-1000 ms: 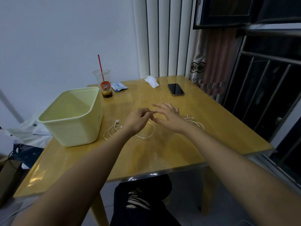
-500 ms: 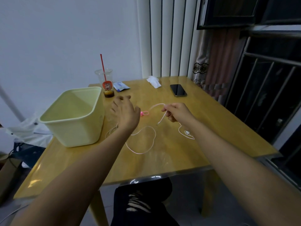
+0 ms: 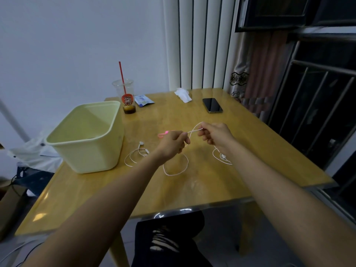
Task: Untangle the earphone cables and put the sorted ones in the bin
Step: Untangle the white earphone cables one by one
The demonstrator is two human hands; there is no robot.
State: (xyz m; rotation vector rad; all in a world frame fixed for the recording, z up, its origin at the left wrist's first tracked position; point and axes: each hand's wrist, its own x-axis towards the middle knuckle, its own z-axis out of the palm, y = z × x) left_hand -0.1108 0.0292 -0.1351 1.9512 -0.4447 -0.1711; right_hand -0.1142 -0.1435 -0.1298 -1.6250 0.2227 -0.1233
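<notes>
A white earphone cable (image 3: 176, 173) is lifted above the wooden table (image 3: 202, 182), with loops still lying on the wood. My left hand (image 3: 172, 143) pinches one stretch of it, and a pink end (image 3: 162, 134) sticks out to its left. My right hand (image 3: 214, 134) pinches the cable a short way to the right, a small loop arching between the hands. An earbud (image 3: 223, 156) trails below my right wrist. Another white earphone (image 3: 137, 153) lies coiled beside the pale yellow-green bin (image 3: 86, 139), which stands at the table's left.
At the far side stand a plastic cup with a red straw (image 3: 126, 97), a blue packet (image 3: 143, 100), a crumpled tissue (image 3: 183, 94) and a dark phone (image 3: 212, 105). A barred window is on the right. My knees sit below the near table edge.
Both hands started low over the cable on the table and raised it. The left hand, open half a second ago, has closed on the cable near the right hand.
</notes>
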